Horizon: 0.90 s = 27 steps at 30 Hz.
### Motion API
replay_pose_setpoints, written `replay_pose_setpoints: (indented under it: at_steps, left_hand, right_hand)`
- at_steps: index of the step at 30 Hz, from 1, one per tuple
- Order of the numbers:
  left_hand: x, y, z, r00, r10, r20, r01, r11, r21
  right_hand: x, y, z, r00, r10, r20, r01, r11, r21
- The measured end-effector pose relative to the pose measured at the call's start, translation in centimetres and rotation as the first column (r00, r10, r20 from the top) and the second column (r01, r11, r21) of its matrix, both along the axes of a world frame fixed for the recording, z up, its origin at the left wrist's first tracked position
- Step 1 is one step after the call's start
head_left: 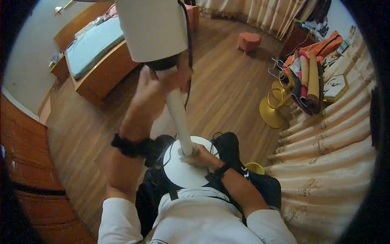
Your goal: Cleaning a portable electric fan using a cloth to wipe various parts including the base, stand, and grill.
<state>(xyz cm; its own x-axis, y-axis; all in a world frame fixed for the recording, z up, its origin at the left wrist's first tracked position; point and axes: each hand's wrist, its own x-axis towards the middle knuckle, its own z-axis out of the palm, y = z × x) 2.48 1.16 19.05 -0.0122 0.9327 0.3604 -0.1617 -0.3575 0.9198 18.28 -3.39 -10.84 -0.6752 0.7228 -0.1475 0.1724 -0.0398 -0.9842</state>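
Note:
A tall white stand appliance, lamp-like in shape, rises in front of me. At its top is a big white cylinder (154, 30) with a black collar (162, 63) beneath. A white pole (178, 116) runs down, slightly tilted, to a round white base (183, 173) at my lap. My left hand (156, 83), smeared by motion, is closed round the upper pole just under the collar. Low on the pole, close to the base, my right hand (199, 156) is wrapped around it. A black cord (190, 53) hangs along the cylinder's right side.
A bed (95, 49) stands at the far left, a wooden cabinet (36, 171) at the near left. On the right are gold stands (272, 107), rolled mats (310, 81) and a long curtain (325, 175). A red stool (248, 41) sits farther back; a yellow bin (255, 167) is beside my leg.

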Motion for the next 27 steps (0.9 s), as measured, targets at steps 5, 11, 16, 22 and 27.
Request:
replay_pose_setpoints:
  at_steps: [5, 11, 16, 22, 27]
  left_hand:
    - [-0.6, 1.0, -3.0, 1.0, 0.029, 0.0, -0.029, 1.0, -0.007]
    - [0.1, 0.9, -2.4, 0.992, 0.017, 0.126, -0.016, 1.0, -0.005]
    - [-0.4, -0.7, -2.0, 0.998, 0.063, 0.017, -0.064, 0.995, 0.082]
    - [-0.2, -3.1, -0.5, 0.977, 0.119, 0.177, -0.122, 0.993, 0.007]
    - [-0.4, -3.9, -0.2, 0.987, 0.134, 0.091, -0.138, 0.99, 0.031]
  right_hand:
    - [0.0, -0.3, 1.8, 0.992, 0.041, 0.122, -0.037, 0.999, -0.035]
    - [2.5, 0.3, 1.7, 0.977, 0.056, 0.206, -0.128, 0.926, 0.356]
    - [5.0, 2.1, 0.9, 0.921, 0.349, 0.173, -0.377, 0.911, 0.167]
    - [6.8, 7.9, 5.8, 0.966, 0.258, 0.019, -0.258, 0.966, 0.027]
    - [3.9, 11.2, 8.9, 0.975, -0.221, 0.004, 0.22, 0.975, 0.039]
